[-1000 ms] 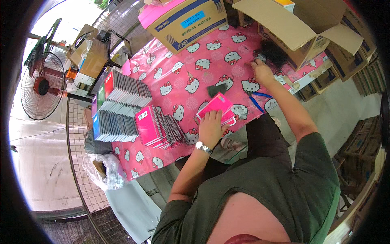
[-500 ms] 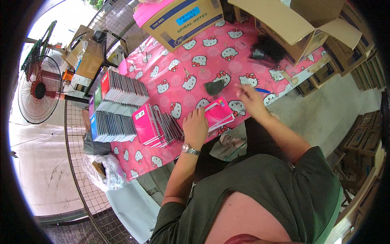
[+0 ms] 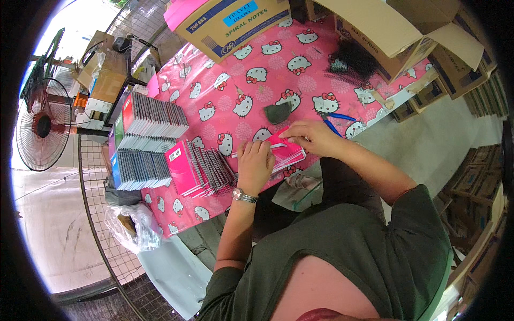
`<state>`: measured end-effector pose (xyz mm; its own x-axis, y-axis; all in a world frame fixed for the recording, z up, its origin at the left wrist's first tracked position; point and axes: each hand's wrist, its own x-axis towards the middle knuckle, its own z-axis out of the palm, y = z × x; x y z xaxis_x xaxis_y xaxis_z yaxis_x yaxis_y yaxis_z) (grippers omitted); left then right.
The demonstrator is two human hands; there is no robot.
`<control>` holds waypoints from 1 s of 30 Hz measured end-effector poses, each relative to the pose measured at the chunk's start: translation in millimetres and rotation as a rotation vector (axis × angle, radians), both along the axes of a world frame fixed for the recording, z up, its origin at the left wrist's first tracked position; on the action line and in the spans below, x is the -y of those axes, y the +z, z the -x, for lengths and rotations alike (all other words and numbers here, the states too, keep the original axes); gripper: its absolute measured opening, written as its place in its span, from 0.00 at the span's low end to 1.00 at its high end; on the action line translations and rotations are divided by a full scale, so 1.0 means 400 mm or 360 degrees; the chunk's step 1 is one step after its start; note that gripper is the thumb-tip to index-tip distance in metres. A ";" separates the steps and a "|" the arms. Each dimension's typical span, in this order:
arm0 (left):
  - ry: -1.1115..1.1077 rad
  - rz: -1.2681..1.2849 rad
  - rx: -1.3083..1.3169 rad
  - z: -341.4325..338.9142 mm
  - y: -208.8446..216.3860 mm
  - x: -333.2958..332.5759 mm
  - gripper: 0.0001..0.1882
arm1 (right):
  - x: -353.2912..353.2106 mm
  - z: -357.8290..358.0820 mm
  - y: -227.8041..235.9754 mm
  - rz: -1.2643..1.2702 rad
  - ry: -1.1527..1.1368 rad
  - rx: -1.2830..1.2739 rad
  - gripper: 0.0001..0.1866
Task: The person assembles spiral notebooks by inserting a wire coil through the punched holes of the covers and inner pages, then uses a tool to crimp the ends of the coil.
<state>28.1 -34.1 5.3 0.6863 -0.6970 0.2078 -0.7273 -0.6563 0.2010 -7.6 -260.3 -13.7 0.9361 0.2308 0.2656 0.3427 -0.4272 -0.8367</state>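
Note:
At the near edge of the table, a few pink notebooks (image 3: 289, 160) lie one on another. My left hand (image 3: 255, 163) rests on their left end, fingers curled over the top notebook. With thumb and fingers pinched together, my right hand (image 3: 313, 137) grips the top notebook's far side, where a pink cover (image 3: 282, 140) shows between the two hands. My fingers hide part of the binding edge. Just beyond the right hand lie blue-handled pliers (image 3: 337, 116). A dark, half-round piece (image 3: 278, 112) sits farther back on the tablecloth.
Left of my hands stand pink spiral notebooks (image 3: 188, 170), with blue ones (image 3: 140, 170) and red ones (image 3: 155, 115) beyond. A closed carton (image 3: 230, 27) and an open carton (image 3: 375, 32) stand at the back. Loose black spiral wires (image 3: 350, 64) lie near the open carton.
My right hand has moved left from beside the pliers onto the pink notebooks and closed there. The pliers' two blue handles now show more fully. My left hand stays on the notebooks.

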 end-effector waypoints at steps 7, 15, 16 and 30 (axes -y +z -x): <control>0.0033 0.0080 0.0021 0.003 0.001 0.003 0.08 | -0.023 -0.015 -0.004 -0.0034 -0.0019 0.0171 0.14; 0.0049 0.0096 0.0054 0.004 -0.006 0.006 0.09 | -0.024 0.011 -0.016 -0.0251 -0.0042 -0.0048 0.17; 0.0043 0.0107 0.0062 0.004 -0.009 0.008 0.09 | -0.029 0.011 -0.015 -0.0244 -0.0097 -0.0054 0.18; -0.0033 0.0108 0.0077 0.000 -0.011 0.004 0.10 | -0.037 0.032 -0.013 -0.0237 -0.0082 -0.0028 0.17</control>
<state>27.9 -35.6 0.7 0.6600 -0.6941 0.2875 -0.7505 -0.6272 0.2086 -20.4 -245.6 -18.8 0.9504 0.1414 0.2770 0.3084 -0.3145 -0.8978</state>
